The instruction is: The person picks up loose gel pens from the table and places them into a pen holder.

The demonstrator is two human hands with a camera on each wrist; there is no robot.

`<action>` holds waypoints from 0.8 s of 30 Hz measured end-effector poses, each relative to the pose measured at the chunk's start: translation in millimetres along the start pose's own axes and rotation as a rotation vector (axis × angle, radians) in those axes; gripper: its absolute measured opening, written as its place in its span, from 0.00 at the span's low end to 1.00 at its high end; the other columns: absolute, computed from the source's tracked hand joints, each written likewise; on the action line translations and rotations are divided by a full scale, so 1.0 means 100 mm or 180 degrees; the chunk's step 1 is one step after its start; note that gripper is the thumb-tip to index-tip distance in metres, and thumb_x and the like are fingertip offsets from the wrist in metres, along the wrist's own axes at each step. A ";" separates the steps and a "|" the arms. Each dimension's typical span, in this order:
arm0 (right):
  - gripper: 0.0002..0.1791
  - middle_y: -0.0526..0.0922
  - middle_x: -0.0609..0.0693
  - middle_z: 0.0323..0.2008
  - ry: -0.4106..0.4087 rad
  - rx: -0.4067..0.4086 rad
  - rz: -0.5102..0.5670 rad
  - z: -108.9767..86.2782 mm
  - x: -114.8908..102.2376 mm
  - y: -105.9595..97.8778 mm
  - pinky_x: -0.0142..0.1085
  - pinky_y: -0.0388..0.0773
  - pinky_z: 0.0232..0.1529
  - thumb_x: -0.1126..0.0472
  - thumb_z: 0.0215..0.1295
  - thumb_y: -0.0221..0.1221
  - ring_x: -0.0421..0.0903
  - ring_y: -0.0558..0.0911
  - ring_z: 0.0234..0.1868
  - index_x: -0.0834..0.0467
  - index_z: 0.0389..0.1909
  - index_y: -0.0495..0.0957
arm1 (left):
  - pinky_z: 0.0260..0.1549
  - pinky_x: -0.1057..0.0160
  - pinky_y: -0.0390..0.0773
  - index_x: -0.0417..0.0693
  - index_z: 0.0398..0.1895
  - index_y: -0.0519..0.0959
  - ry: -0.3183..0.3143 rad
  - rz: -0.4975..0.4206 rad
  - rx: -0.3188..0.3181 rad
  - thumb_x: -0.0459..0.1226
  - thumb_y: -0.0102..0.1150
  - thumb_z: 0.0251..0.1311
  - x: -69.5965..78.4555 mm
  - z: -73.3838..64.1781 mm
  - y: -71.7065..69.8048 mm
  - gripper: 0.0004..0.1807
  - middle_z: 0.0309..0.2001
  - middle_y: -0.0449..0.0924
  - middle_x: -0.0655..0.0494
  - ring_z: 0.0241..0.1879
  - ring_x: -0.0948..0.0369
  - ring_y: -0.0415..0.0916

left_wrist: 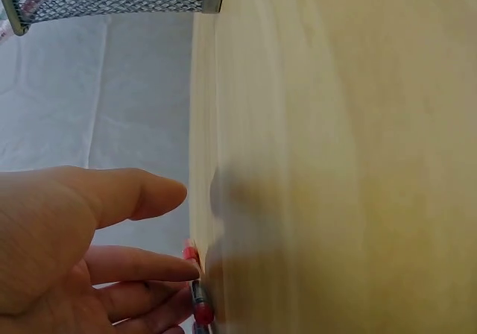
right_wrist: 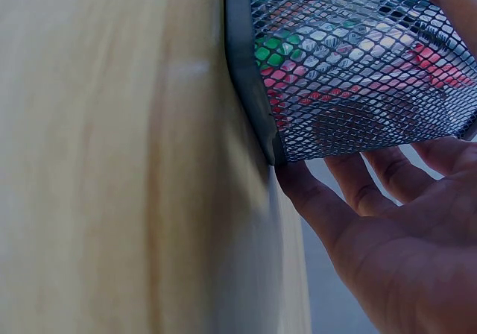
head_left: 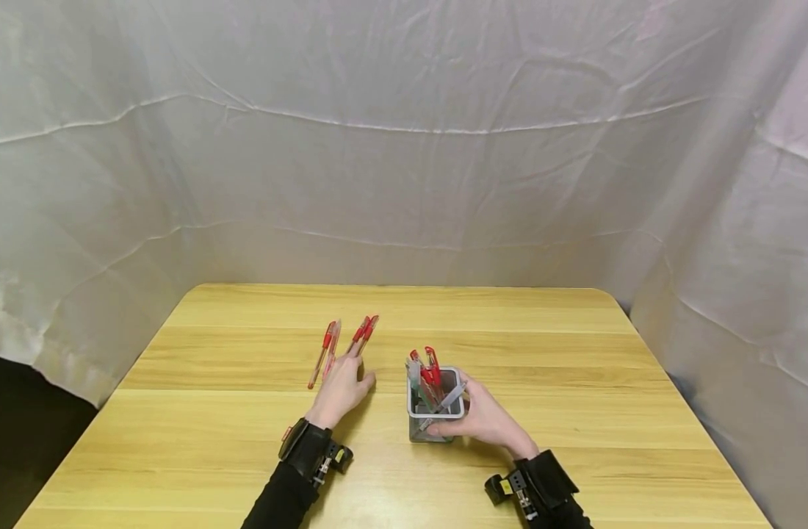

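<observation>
My left hand (head_left: pixel 338 388) reaches over the table with its fingers extended, touching two red-capped pens (head_left: pixel 366 328) at the fingertips. In the left wrist view the thumb stands apart from the fingers, which meet the pens (left_wrist: pixel 200 304) on the tabletop. Just left of that hand lie a red-capped pen (head_left: pixel 321 358) and a clearer one (head_left: pixel 335 338) beside it. My right hand (head_left: pixel 488 416) grips a square mesh pen holder (head_left: pixel 417 432), thumb along the near side and fingers round the right side. Several pens (head_left: pixel 433 371), some red-capped, lean inside it.
A light wooden table (head_left: pixel 576 353) lies under everything. Pale cloth (head_left: pixel 404 184) hangs behind the table and along its sides. Each wrist wears a black strap (head_left: pixel 306 450) with a small camera (head_left: pixel 341 458).
</observation>
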State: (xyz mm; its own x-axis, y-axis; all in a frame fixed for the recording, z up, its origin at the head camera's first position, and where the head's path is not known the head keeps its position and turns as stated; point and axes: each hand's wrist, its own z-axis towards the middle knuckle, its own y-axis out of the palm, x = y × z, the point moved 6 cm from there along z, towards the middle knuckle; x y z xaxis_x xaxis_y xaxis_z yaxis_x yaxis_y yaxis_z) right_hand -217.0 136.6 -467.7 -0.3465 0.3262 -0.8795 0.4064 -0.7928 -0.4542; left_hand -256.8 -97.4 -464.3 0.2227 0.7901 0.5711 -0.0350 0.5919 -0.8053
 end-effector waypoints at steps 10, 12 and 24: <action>0.42 0.82 0.47 0.57 -0.0005 -0.0023 0.0072 -0.01 0.01 0.00 0.39 0.71 0.63 0.55 0.48 0.78 0.39 0.79 0.57 0.49 0.65 0.71 | 0.14 0.69 0.55 0.43 0.13 0.73 -0.0159 0.0152 0.0380 0.33 0.60 0.62 0.01 -0.11 -0.13 0.18 0.13 0.63 0.56 0.12 0.65 0.54; 0.42 0.83 0.47 0.57 0.0004 -0.0017 0.0068 0.00 0.01 0.00 0.40 0.71 0.63 0.55 0.47 0.78 0.39 0.80 0.56 0.49 0.65 0.71 | 0.14 0.69 0.55 0.44 0.14 0.77 -0.0174 0.0224 0.0469 0.33 0.61 0.61 0.01 -0.12 -0.17 0.16 0.13 0.65 0.59 0.13 0.65 0.56; 0.41 0.83 0.47 0.56 0.0005 -0.0018 0.0028 -0.01 0.01 0.00 0.39 0.72 0.62 0.55 0.47 0.78 0.39 0.80 0.56 0.51 0.64 0.71 | 0.18 0.66 0.68 0.46 0.13 0.84 -0.0216 0.0087 0.0409 0.35 0.76 0.49 -0.05 -0.15 -0.20 0.11 0.12 0.78 0.58 0.14 0.65 0.69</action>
State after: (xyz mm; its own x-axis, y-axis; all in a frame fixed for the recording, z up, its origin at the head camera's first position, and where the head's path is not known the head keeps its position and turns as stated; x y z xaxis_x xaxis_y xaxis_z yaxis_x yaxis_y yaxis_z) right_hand -216.1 137.3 -468.5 -0.3417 0.3201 -0.8836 0.4141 -0.7927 -0.4473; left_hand -242.3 -115.6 -453.7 0.1536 0.8126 0.5622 -0.1657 0.5821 -0.7961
